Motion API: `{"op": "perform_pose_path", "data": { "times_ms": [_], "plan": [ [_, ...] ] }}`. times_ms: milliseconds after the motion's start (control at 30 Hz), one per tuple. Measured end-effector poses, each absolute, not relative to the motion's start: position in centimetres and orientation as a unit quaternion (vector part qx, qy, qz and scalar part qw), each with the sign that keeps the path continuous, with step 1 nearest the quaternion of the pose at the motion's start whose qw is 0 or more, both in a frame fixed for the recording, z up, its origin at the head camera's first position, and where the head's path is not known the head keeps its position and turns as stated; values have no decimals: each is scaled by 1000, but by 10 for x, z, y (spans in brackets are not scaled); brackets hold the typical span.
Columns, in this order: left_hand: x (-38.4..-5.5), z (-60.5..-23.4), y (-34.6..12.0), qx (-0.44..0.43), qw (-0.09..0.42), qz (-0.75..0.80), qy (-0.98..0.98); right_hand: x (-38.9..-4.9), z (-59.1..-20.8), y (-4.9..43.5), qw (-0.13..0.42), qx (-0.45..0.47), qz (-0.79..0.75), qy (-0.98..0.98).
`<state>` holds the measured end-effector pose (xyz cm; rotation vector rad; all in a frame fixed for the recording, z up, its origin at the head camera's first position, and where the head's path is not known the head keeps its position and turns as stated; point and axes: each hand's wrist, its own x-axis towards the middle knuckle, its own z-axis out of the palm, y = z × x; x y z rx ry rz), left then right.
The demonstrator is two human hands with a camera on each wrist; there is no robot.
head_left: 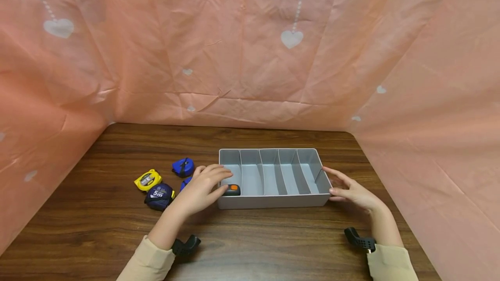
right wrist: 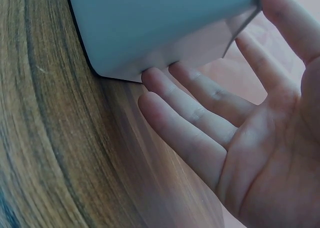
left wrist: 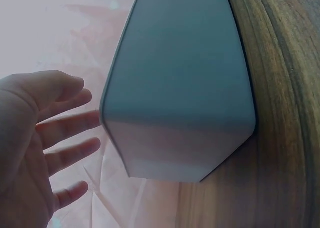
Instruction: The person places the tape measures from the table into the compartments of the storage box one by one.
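Observation:
A grey divided box (head_left: 273, 202) lies lengthwise on the wooden table, its compartments side by side. In its leftmost compartment is a black tape measure with an orange button (head_left: 233, 190). My left hand (head_left: 201, 190) hovers over the box's left end, fingers loosely bent above that compartment. The left wrist view shows this hand (left wrist: 30, 128) with spread fingers and nothing in them, beside the box wall (left wrist: 175, 68). At the right end, my right hand (head_left: 353, 192) rests its fingertips on the rim and outer wall. Its fingers (right wrist: 180, 133) look nearly straight in the right wrist view.
Left of the box lie a yellow tape measure (head_left: 148, 180), a dark blue one marked 5m (head_left: 159, 196), and a bright blue one (head_left: 183, 167). Another blue item (head_left: 185, 183) is partly hidden behind my left hand. A pink curtain (head_left: 234, 55) with white hearts surrounds the table.

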<state>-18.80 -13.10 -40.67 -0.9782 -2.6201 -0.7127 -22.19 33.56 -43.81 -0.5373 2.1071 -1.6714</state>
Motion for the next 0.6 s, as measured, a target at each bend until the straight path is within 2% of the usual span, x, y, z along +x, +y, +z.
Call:
{"op": "perform_pose_path", "data": {
  "times_ms": [300,600],
  "plan": [
    [-187,-401,-136,-336,157,-242,-897,-222,-438,335,196,-189,-591,759],
    [-185,-394,-145,-320,156,-263,-897,-222,-438,335,196,-189,-588,762]
  ]
}}
